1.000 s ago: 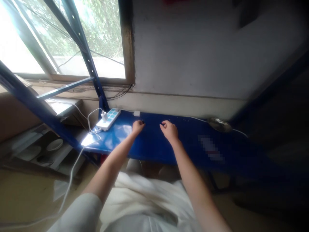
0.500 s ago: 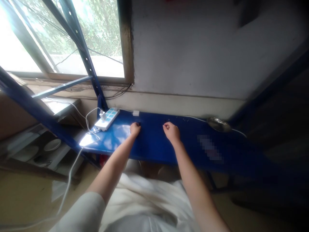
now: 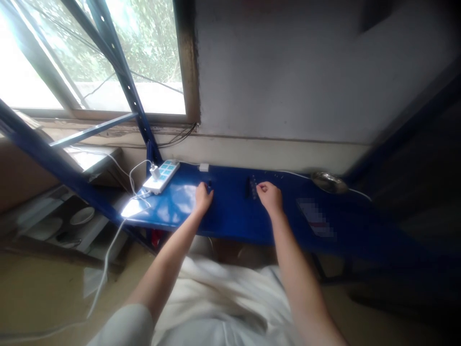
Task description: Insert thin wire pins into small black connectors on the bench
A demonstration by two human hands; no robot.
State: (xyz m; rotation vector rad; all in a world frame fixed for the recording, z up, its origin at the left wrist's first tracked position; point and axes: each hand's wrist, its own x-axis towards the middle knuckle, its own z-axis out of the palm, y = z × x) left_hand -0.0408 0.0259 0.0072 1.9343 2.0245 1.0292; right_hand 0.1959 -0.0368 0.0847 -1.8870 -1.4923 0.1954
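On a blue tabletop (image 3: 230, 211), my left hand (image 3: 203, 197) rests with its thumb apart from the fingers. A small dark piece (image 3: 210, 184) lies just beyond the thumb; whether the hand touches it I cannot tell. My right hand (image 3: 271, 195) is closed in a pinch to the right; anything between its fingertips is too small to make out. Close to those fingertips runs a row of small clear pieces (image 3: 254, 185), with a narrow dark strip (image 3: 248, 187) on its left. Several tiny pale bits (image 3: 279, 176) lie farther back.
A white power strip (image 3: 162, 177) with a plugged-in charger (image 3: 154, 171) sits at the table's left end, its cable hanging to the floor. Toward the back are a small white box (image 3: 203, 167) and a shiny metal dish (image 3: 328, 184). Blue metal posts (image 3: 124, 72) rise at left.
My right hand has moved right and slightly down, uncovering the clear pieces and dark strip. The thumb of my left hand has come away from the fingers, beside the small dark piece.
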